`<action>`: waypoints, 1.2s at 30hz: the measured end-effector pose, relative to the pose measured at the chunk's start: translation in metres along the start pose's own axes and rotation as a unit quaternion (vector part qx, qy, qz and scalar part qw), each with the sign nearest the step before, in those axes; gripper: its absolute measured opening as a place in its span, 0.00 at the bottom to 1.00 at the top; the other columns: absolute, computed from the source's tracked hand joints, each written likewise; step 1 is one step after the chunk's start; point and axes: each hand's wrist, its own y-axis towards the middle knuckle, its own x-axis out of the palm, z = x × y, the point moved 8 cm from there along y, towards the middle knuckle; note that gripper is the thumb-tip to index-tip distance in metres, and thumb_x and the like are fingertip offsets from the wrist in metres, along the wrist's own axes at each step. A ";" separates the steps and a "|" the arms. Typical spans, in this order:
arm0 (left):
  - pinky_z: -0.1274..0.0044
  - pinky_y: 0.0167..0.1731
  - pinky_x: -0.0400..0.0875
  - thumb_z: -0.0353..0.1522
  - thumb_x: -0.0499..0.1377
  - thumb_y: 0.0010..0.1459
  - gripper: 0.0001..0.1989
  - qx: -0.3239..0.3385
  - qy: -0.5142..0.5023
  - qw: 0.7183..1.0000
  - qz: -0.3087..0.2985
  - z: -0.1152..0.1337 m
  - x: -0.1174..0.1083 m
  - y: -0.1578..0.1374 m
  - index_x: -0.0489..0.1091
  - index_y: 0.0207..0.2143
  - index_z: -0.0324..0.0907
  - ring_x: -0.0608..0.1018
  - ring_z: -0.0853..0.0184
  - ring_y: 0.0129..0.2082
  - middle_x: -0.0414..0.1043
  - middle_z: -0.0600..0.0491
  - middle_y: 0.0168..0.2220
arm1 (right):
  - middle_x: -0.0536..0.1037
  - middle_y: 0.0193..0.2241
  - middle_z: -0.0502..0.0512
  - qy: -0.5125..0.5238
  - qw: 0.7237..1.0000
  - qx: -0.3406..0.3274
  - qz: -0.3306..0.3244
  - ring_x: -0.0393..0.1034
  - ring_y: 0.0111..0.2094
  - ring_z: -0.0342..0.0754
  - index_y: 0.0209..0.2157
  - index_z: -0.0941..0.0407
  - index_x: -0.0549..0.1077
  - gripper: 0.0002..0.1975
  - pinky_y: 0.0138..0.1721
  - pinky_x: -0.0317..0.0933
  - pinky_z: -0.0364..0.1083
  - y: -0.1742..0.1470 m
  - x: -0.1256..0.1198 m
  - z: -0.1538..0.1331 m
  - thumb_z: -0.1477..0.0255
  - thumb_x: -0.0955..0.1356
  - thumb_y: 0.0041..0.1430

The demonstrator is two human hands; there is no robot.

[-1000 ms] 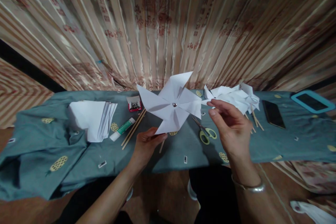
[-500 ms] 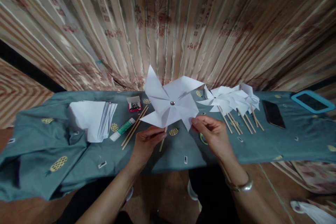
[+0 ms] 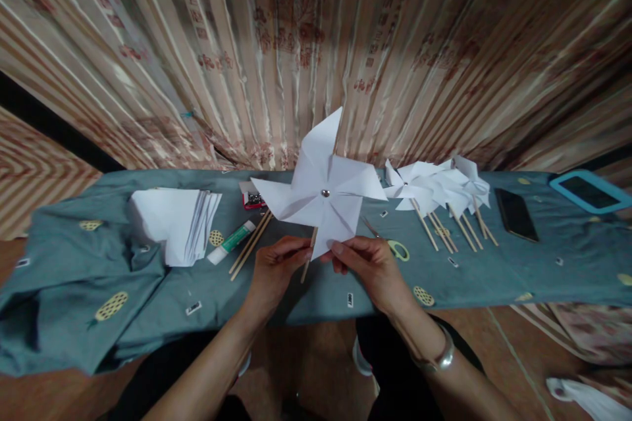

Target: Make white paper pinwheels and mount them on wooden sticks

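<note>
A white paper pinwheel (image 3: pixel 323 177) with a silver pin at its centre is held up over the table, facing me. My left hand (image 3: pixel 280 264) is closed around its thin wooden stick (image 3: pixel 305 270), just below the blades. My right hand (image 3: pixel 368 268) pinches the lower blade near its tip, close to the stick. Behind and right of that hand lie scissors (image 3: pixel 397 250) with pale green handles, partly hidden by the fingers.
Folded white paper sheets (image 3: pixel 170 223), a glue stick (image 3: pixel 231 243), loose wooden sticks (image 3: pixel 251 245) and a small red box of pins (image 3: pixel 252 200) lie to the left. Several pinwheels (image 3: pixel 434 184), a phone (image 3: pixel 516 214) and a blue-framed tablet (image 3: pixel 590 191) lie to the right.
The pinwheel's blades have turned clockwise on the stick. My right hand has moved left with a blade tip, toward my left hand, uncovering the scissors. My left hand has stayed in place.
</note>
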 end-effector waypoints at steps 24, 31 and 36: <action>0.76 0.34 0.73 0.33 0.69 0.39 0.07 -0.035 0.013 0.999 0.035 -0.012 -0.004 -0.001 0.81 0.26 0.44 0.79 0.65 0.31 0.80 0.52 0.28 | 0.80 0.33 0.50 -0.176 0.937 -0.212 0.214 0.72 0.32 0.44 0.43 0.52 0.77 0.14 0.40 0.68 0.47 -0.013 -0.067 -0.057 0.69 0.73 0.53; 0.78 0.33 0.71 0.32 0.69 0.41 0.05 -0.012 0.002 1.000 0.021 -0.009 0.000 0.001 0.80 0.25 0.44 0.77 0.68 0.30 0.79 0.53 0.28 | 0.79 0.29 0.49 -0.114 0.975 -0.137 0.136 0.71 0.31 0.44 0.39 0.52 0.77 0.09 0.37 0.66 0.46 -0.004 -0.051 -0.030 0.68 0.72 0.55; 0.77 0.33 0.70 0.32 0.69 0.42 0.07 -0.009 0.013 1.000 0.013 -0.008 0.001 0.001 0.81 0.29 0.43 0.76 0.67 0.31 0.78 0.52 0.29 | 0.76 0.25 0.49 -0.128 0.979 -0.112 0.113 0.69 0.28 0.44 0.33 0.53 0.76 0.05 0.33 0.64 0.44 -0.006 -0.037 -0.023 0.68 0.71 0.54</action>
